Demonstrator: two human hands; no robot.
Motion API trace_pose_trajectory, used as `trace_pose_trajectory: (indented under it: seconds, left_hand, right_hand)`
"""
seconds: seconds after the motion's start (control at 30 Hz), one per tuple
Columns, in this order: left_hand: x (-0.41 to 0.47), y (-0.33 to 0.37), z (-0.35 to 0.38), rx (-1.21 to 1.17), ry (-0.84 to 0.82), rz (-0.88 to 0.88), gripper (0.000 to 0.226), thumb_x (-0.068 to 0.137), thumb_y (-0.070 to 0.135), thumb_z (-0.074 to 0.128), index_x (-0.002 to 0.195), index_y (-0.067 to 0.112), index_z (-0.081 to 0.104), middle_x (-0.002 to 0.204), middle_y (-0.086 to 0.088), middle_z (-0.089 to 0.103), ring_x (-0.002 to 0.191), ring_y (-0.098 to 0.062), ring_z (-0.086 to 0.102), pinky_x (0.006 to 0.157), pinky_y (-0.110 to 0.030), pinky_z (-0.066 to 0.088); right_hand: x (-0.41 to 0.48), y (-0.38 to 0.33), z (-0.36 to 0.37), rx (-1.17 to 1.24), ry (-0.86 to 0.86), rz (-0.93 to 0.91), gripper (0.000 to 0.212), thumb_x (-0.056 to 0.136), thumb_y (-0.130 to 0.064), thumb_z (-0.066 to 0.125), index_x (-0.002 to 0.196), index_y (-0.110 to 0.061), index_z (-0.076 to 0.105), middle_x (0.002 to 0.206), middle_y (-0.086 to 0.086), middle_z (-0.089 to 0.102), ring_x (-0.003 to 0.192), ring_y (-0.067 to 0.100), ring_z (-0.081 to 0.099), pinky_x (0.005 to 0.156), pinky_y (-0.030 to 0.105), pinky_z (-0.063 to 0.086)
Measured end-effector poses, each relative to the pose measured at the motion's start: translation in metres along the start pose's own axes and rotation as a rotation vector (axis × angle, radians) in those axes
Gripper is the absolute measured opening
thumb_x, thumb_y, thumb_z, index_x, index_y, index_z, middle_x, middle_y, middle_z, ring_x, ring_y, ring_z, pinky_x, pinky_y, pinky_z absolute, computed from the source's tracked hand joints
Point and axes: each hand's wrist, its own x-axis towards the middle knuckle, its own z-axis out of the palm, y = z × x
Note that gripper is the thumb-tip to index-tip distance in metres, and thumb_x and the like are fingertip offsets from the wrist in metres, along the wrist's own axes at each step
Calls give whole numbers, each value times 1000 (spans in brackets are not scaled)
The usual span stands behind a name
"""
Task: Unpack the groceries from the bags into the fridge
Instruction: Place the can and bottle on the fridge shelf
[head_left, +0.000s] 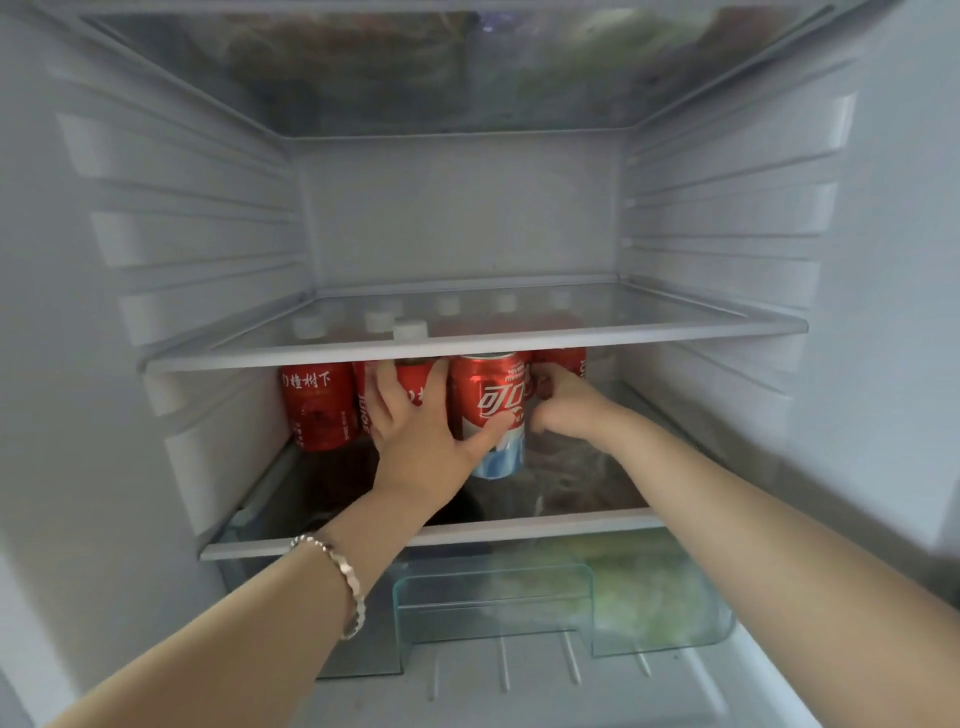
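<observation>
cola can (491, 410) stood on fridge's lower shelf (571, 521) among red juice bottles (317, 405), right hand (566, 405) curled round its right side, left hand (421, 431) splayed, thumb against it; rigid, probably heavy and slick, best gripped mid-body.

White bottle caps (410, 328) blur through the clear glass shelf (467, 347). The left grip (415, 434) covers much of a red plastic juice bottle (414, 378). Fingertips of the right grip (563, 402) vanish behind the red aluminium cola can (491, 400).

The cola can (491, 410) stands right of the juice bottles (317, 405), below the middle shelf (675, 335).
</observation>
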Motion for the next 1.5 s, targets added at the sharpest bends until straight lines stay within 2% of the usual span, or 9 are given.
trace_pose_trajectory:
  seconds: [0.13, 0.2, 0.3, 0.4, 0.73, 0.9, 1.1, 1.23, 1.5]
  left_hand:
    - [17, 2, 4, -72, -152, 25, 85, 79, 59, 59, 146, 37, 12, 151, -2, -17, 141, -33, -13, 116, -51, 11]
    - [21, 2, 8, -3, -176, 51, 80, 84, 61, 50, 147, 36, 8, 152, -4, -18, 142, -34, -13, 116, -52, 11]
    - [26, -2, 8, 287, -191, 145, 69, 91, 62, 25, 149, 34, -2, 154, -11, -10, 143, -33, -11, 117, -51, 0]
    - [35, -13, 1, 531, -130, 249, 60, 97, 52, 22, 149, 34, -3, 154, -13, 5, 144, -30, 2, 113, -52, -2]
    - [45, -14, 12, 600, -82, 220, 64, 100, 37, 34, 147, 38, -10, 152, -20, 7, 142, -36, 2, 113, -55, -1]
    - [32, -13, 4, 485, -105, 225, 79, 94, 19, 50, 148, 36, -5, 153, -17, 1, 143, -35, -2, 115, -48, -5]
    - [19, -48, -25, 430, -27, 238, 63, 90, 13, 52, 145, 18, 22, 151, -6, 13, 141, -25, 10, 114, -39, 19]
    - [20, -56, -34, 508, -169, 235, 73, 91, 11, 50, 150, 16, 8, 156, -3, -2, 145, -23, -3, 114, -40, 18]
    - [12, -58, -46, 612, -348, 204, 76, 91, 4, 48, 151, 20, 3, 157, 0, -14, 145, -22, -9, 116, -42, 10]
  right_hand:
    - [-23, -11, -3, 91, -300, -121, 54, 71, 4, 65, 116, -19, 47, 102, -1, 59, 97, 12, 56, 91, 29, 45]
    - [-18, -5, 0, 238, -200, -125, 71, 61, -11, 81, 123, -22, 48, 112, -2, 62, 106, 13, 59, 99, 34, 45]
    - [-4, 2, 13, 319, 34, -115, 61, 59, -15, 86, 111, -26, 56, 108, -2, 65, 107, 15, 61, 99, 34, 46]
    - [5, 0, 21, 247, 210, 2, 77, 63, -23, 85, 126, -11, 44, 119, 2, 60, 113, 20, 57, 96, 30, 44]
    - [12, -14, 44, -194, 152, 309, 97, 85, -49, 60, 146, 1, 3, 146, 19, 30, 131, 32, 38, 108, 41, 35]
    - [-16, -29, 57, -269, 450, 120, 59, 87, -29, 61, 132, -2, 33, 134, 16, 36, 124, 31, 37, 101, 39, 38]
    - [-12, -54, 72, -336, 175, -63, 35, 89, -19, 57, 122, -7, 53, 123, 10, 51, 115, 27, 51, 101, 39, 43]
    - [-6, -64, 71, -408, 176, -24, 34, 89, -17, 56, 121, -6, 55, 122, 11, 55, 113, 27, 54, 99, 38, 45]
    - [-34, -64, 54, -387, -169, -31, 23, 91, -14, 51, 107, -6, 67, 110, 7, 65, 102, 22, 60, 90, 31, 49]
